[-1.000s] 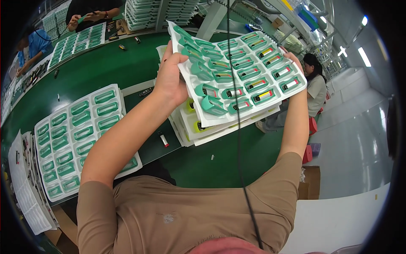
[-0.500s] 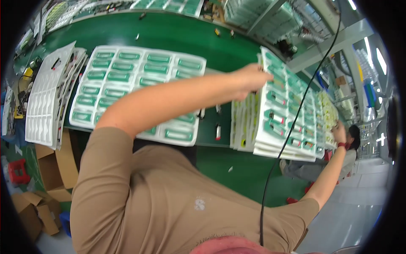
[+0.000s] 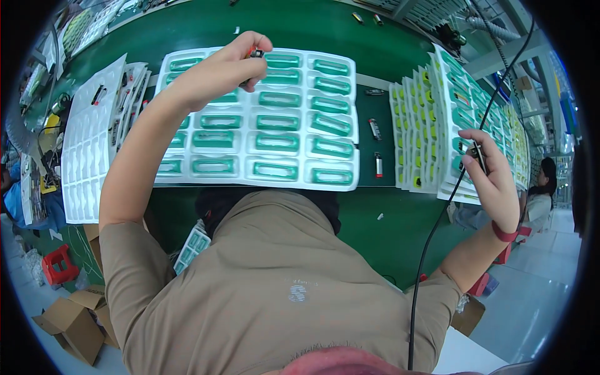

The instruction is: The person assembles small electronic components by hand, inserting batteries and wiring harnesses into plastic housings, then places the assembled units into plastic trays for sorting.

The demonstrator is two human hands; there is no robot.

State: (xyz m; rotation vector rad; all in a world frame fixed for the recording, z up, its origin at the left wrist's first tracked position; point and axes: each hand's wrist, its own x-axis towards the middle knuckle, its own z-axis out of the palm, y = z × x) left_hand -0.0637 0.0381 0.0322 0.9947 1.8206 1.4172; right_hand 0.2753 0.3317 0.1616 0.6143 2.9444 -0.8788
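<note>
A white tray (image 3: 242, 170) with green-bottomed oblong recesses lies flat on the table in front of me. Over its far edge, my left hand (image 3: 228, 69) has its fingers curled round a small black-and-red piece (image 3: 255, 54), most of which is hidden. On the right, my right hand (image 3: 497, 178) pinches a small dark oblong piece (image 3: 480, 157) between thumb and fingers. It is at the near part of a stack of trays (image 3: 450, 115) that leans upright; the outer tray has green recesses, and yellow-green bits show between the layers.
Several small dark pieces, one a white-and-red stick (image 3: 378, 164), lie on the green table (image 3: 312, 25) between tray and stack. More white trays (image 3: 87, 150) lean at the left. A black cable (image 3: 431, 250) hangs across the right side. Cardboard boxes (image 3: 78, 331) and a red stool (image 3: 59, 265) stand at lower left.
My left hand has moved from the right-hand stack back left over the flat tray. My right hand has come from the stack's far right side to its near part. The view has shifted.
</note>
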